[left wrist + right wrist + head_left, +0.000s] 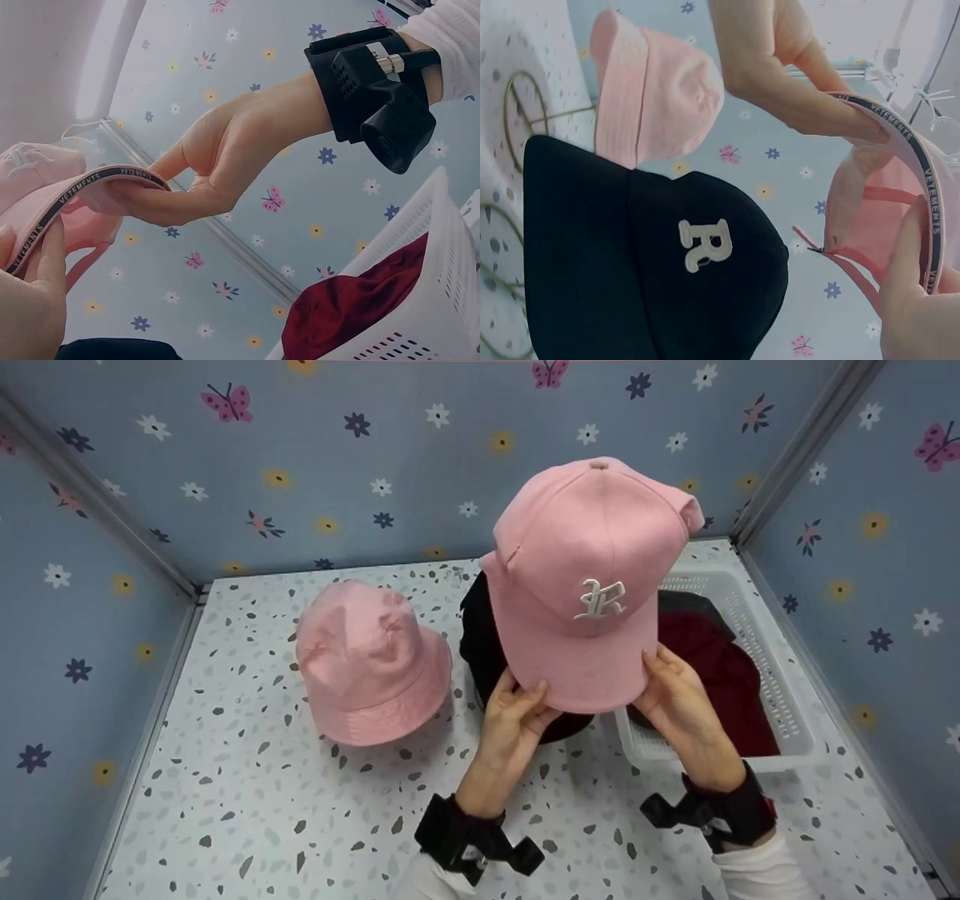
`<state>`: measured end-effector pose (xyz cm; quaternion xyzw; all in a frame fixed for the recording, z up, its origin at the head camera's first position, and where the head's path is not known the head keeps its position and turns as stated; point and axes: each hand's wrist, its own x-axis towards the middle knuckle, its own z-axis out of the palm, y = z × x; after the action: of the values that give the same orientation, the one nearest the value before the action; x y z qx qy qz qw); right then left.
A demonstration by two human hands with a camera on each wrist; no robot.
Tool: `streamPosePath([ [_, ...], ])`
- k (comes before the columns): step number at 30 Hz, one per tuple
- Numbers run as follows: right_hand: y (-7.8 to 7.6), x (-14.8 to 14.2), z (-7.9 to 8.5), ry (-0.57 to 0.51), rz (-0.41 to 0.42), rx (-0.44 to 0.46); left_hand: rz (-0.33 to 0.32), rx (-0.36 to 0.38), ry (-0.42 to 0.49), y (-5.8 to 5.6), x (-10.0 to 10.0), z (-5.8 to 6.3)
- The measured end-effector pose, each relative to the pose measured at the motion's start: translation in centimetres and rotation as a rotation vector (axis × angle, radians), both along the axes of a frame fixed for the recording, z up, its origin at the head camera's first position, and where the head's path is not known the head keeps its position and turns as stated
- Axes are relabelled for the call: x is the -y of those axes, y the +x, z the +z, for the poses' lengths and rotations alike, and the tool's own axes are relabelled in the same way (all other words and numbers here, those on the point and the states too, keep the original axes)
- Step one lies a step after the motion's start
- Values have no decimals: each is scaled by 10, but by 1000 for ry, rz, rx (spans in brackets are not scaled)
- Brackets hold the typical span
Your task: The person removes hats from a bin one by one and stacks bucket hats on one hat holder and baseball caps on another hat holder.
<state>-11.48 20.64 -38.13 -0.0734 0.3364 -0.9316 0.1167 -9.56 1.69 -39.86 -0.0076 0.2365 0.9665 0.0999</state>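
A pink baseball cap (pixel 555 607) with a white embroidered letter is held up, its brim toward me. My left hand (pixel 514 724) pinches the brim's left front edge between thumb and fingers. Gripping the right side of the same brim is my right hand (pixel 679 697). A black trim with white lettering runs along the brim's edge (pixel 71 191) in the left wrist view. Behind and below the pink cap is a black cap (pixel 592 247) with a pale letter R, mostly hidden in the head view.
To the left, a pink bucket hat (pixel 367 667) sits raised over the speckled table (pixel 225 802). Gold wire stands (pixel 514 112) show in the right wrist view. On the right, a white plastic basket (pixel 787 712) contains dark red cloth (pixel 720 682) and a dark piece. Flower-patterned walls (pixel 420 457) enclose the table.
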Motion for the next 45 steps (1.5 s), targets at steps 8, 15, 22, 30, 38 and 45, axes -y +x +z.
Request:
streamPosePath([
  [8,0,5,-5,-36,28,-24,-3,15,-23,2,6,-3],
  [15,0,9,-6,-84,51,-19,-13,-3,-63,-4,19,2],
  [22,2,7,-7,-98,79,-23,-5,-14,-18,-29,39,18],
  [30,2,5,-9,-96,85,-18,-39,91,-40,-58,57,47],
  [38,0,4,-10,-106,81,-31,-163,220,-121,-83,66,68],
  [45,-2,5,-9,-115,79,-17,-58,263,-129,-104,68,78],
])
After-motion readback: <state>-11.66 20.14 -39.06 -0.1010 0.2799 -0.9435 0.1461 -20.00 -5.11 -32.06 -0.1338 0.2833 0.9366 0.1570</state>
